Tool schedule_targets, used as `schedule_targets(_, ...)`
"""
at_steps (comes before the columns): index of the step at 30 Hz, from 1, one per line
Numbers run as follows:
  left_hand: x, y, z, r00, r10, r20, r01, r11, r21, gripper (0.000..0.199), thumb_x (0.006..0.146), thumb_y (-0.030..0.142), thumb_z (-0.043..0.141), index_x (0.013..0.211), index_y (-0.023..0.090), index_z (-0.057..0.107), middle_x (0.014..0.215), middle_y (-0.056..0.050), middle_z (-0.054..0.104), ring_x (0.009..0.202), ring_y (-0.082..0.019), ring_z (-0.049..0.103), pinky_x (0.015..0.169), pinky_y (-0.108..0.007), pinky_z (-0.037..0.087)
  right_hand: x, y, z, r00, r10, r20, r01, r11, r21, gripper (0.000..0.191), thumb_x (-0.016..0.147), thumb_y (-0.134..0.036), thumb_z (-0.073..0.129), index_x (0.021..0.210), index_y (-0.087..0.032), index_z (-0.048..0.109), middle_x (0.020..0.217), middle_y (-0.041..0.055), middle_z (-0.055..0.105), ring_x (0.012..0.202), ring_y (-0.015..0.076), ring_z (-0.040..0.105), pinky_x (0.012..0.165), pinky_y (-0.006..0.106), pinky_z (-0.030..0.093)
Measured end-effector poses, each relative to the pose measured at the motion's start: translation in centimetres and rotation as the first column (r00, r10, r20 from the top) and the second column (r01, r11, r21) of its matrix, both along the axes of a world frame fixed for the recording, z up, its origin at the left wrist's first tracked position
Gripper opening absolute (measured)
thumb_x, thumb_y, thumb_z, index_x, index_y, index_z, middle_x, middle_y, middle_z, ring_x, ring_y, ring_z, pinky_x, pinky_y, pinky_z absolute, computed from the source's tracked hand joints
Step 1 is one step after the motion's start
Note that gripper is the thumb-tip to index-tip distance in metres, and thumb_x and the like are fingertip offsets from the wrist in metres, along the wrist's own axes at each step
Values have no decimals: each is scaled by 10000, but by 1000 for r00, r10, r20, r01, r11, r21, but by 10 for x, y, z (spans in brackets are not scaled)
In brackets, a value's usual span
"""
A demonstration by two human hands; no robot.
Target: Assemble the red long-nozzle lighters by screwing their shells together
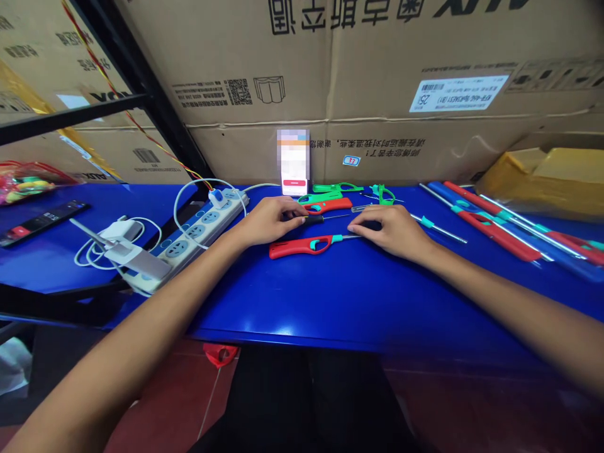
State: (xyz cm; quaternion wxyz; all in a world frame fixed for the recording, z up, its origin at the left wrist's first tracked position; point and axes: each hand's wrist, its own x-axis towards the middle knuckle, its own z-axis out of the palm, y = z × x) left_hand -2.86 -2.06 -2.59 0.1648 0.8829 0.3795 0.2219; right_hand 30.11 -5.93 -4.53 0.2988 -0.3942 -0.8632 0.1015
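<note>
My left hand (271,220) is closed around the dark handle of a thin-shafted screwdriver (315,220), its shaft pointing right. Just below lies a red gas lighter (297,247) with a red trigger loop and a teal collar, flat on the blue table. Its metal tube runs right to my right hand (394,229), whose fingers are curled together at the tube's end. A dark patch shows between those fingers; whatever they hold is hidden. Behind the hands lie another red lighter body (330,206) and green lighter shell parts (340,188).
A phone (294,165) leans on a large cardboard box (330,75). A white power strip (202,229) with a charger and cables lies at left, near a black metal frame (165,119). Several long lighters (500,236) are at right, before a brown package (552,179).
</note>
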Motion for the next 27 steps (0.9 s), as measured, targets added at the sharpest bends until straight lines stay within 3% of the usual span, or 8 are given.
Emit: schedule_targets(27,1,-1,3,998,62,5,-62,998,11,363,1112,435,553,1084,203,831,1068,-66,848,967,-238,743,858,-361,524,-1,0,-1,1000,-10,0,10,1000,-10,219,1067,-365,678,987,-303,872,1065,43,885,1019,289,822,921,469,625)
